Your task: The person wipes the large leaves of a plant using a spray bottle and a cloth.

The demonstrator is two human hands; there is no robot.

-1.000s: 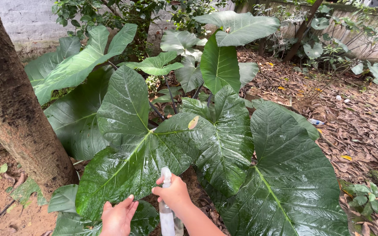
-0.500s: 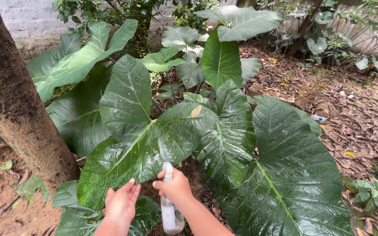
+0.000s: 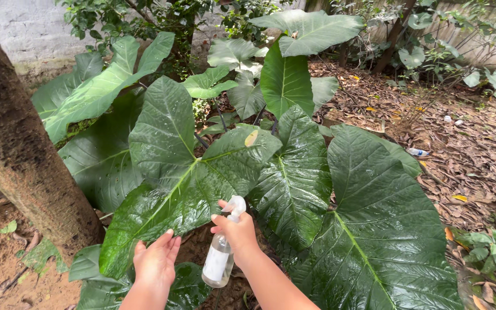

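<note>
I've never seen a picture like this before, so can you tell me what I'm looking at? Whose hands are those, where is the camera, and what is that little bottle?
The camera sits on a person's head and looks down, so the two arms coming in from the bottom are that person's own. There is no machine here, just bare hands in a garden.

The right hand holds a small clear spray bottle with a white nozzle on top, tilted toward the plants. The left hand is open and reaches up to the lower edge of a big green leaf, which shines with water drops.

More huge, wet leaves spread to the right. A rough brown tree trunk stands on the left. The ground is covered in dry brown leaves, and a pale brick wall stands behind.
</note>
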